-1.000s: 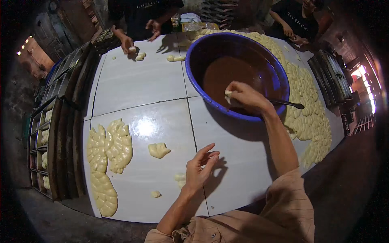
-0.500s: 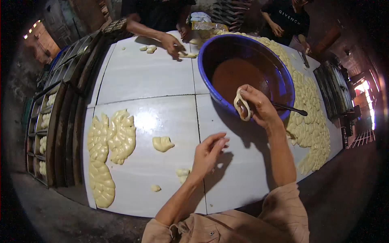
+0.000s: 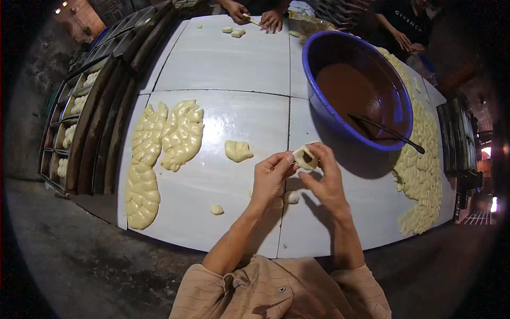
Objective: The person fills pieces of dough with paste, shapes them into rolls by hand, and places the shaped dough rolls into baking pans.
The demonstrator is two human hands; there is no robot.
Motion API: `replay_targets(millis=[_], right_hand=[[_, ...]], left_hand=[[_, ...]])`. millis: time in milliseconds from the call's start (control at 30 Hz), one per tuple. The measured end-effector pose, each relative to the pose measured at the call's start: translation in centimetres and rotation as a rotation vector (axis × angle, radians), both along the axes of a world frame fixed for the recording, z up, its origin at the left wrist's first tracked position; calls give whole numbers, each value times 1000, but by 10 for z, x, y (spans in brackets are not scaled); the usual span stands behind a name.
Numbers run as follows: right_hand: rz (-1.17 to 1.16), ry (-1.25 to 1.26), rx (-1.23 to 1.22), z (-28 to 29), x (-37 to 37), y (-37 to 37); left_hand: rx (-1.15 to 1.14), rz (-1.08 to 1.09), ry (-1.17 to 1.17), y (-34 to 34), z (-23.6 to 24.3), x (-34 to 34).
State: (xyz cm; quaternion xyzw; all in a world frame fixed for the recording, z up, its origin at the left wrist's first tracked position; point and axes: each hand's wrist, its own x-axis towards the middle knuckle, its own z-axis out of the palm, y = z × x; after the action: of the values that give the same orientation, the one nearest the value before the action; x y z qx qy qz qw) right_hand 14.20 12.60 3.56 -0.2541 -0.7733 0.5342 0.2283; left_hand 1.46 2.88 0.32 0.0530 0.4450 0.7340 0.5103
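Both hands hold a small piece of pale dough (image 3: 304,158), cupped around a dark brown filling. My left hand (image 3: 270,178) pinches its left edge between thumb and fingers. My right hand (image 3: 328,178) has its fingers behind the right side, the thumb held lower and apart. Just under the hands a small dough ball (image 3: 291,197) rests on the white tiled table (image 3: 329,234). Beyond them, to the right, stands a blue-purple basin (image 3: 313,87) of brown filling (image 3: 348,87). A dark spoon (image 3: 390,132) leans in it, its handle over the near rim.
Flattened dough clusters (image 3: 182,135) lie on the left, near a dough lump (image 3: 238,151) and a small bit (image 3: 216,209). Many dough pieces (image 3: 419,165) cover the right edge. Stacked trays (image 3: 74,119) stand at far left. Across the table, a co-worker's hands (image 3: 271,20) handle dough.
My right hand has brought the filled dough from the basin's near rim down and left. My left hand, free before, now pinches it too. The spoon handle has shifted, and my view has turned.
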Motion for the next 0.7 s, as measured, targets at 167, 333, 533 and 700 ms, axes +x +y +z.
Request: replay_targets(millis=[167,333,533,700], right_hand=[[-167,-9,367,-17,-11,-23],[-205,44,315,-19,-12,-16],[-130,45,-545,-13,2,-18],[78,159,-83,-16,11,-17]], left_hand=[[19,6,200,-10,0,-1],[-7,14,417,-9,4,-2],[-136,-252,161,-10,27,-22],[-43,-230,236,-17,28,-15]])
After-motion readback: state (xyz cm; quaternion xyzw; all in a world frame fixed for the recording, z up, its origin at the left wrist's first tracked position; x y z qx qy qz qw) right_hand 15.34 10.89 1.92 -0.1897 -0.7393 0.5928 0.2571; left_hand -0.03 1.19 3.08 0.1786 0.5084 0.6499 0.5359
